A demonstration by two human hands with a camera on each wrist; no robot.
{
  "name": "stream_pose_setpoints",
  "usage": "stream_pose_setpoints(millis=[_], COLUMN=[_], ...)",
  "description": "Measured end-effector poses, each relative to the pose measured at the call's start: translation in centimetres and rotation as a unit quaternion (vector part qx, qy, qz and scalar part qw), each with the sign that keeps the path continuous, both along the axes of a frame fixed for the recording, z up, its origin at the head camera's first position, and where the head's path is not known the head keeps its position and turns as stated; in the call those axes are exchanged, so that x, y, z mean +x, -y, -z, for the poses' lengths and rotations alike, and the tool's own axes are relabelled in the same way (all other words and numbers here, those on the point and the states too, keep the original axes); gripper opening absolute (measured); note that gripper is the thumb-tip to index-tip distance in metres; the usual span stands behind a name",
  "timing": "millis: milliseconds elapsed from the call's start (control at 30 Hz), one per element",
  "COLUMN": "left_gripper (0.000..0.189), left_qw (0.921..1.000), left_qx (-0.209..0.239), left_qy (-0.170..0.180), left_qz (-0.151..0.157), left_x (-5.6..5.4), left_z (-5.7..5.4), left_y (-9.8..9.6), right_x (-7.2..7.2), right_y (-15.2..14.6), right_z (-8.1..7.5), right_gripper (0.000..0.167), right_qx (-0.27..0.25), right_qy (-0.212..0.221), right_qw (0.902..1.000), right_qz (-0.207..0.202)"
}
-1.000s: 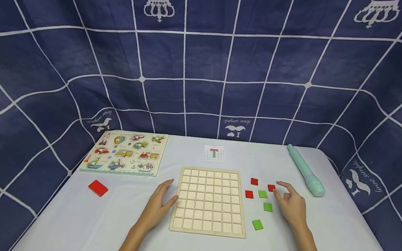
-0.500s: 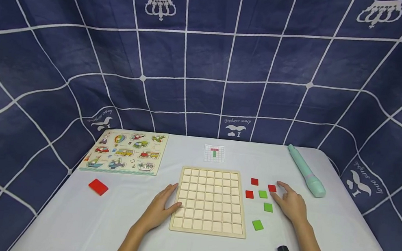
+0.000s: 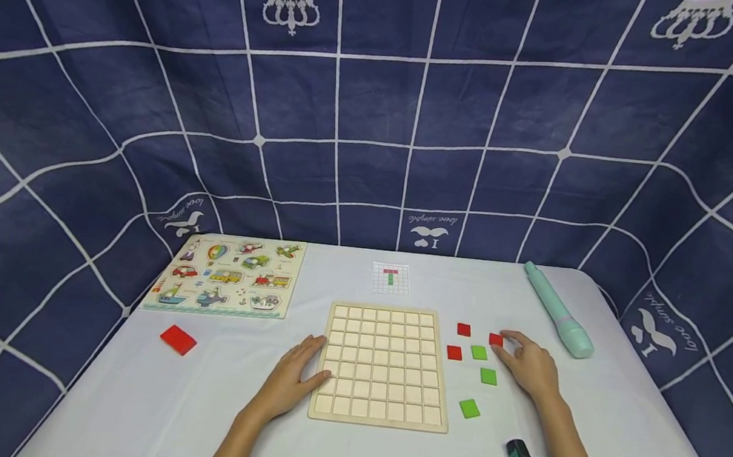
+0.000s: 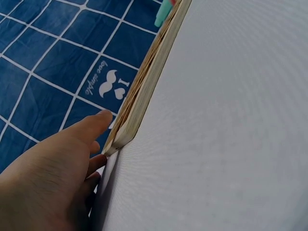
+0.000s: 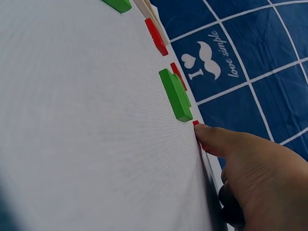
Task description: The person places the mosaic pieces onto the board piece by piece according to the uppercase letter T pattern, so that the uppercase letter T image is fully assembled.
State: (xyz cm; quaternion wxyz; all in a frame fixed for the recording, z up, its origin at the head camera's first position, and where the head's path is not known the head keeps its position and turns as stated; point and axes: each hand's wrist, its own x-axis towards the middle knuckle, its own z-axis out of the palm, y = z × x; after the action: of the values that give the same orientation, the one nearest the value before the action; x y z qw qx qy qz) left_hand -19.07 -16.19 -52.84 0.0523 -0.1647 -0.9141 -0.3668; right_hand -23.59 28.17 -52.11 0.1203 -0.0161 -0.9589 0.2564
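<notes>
Red tile is lying to the right of the wooden grid board, and the right hand is pinching it between thumb and index finger. The left hand is resting at the board's left edge, thumb reaching over the rim, fingers relaxed and grasping nothing. Right of the board, two more red tiles and three green tiles are lying apart. Beyond the board's far edge, a printed card is showing a T with a reddish bar and green stem. A vehicle puzzle is lying beyond the board to the left (its tiny lettering is proving too small to read), while a red block is sitting left of the board. Behind the board, navy cloth is displaying "love simple" in white, upside down in the head view, beside a crown; lower down, "love simple" is appearing with "I", a heart and a moustache.
</notes>
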Motion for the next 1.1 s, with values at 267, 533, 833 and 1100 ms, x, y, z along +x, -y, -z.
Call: stream_pose_setpoints(millis=[267, 533, 833, 1100], left_gripper=[0.063, 0.063, 0.063, 0.061], left_qw=[0.9996, 0.9990, 0.9980, 0.9980], left_qx=[-0.020, -0.036, -0.049, -0.051], left_qy=[-0.014, -0.020, -0.033, -0.031], left_qz=[0.011, 0.016, 0.023, 0.021], left_x=[0.0, 0.1, 0.2, 0.3], left_z=[0.0, 0.2, 0.0, -0.1], left_y=[0.0, 0.0, -0.1, -0.1], right_x=[0.8, 2.2, 2.8, 2.7], right_y=[-0.2, 0.6, 5.3, 10.5], right_z=[0.2, -0.1, -0.8, -0.4], right_gripper=[0.034, 0.036, 0.032, 0.030], right_qx=[-0.008, -0.030, -0.029, -0.042], right_qy=[-0.026, -0.046, -0.089, -0.095], right_qw=[0.9996, 0.9985, 0.9938, 0.9870], right_qz=[0.005, 0.008, -0.060, -0.122])
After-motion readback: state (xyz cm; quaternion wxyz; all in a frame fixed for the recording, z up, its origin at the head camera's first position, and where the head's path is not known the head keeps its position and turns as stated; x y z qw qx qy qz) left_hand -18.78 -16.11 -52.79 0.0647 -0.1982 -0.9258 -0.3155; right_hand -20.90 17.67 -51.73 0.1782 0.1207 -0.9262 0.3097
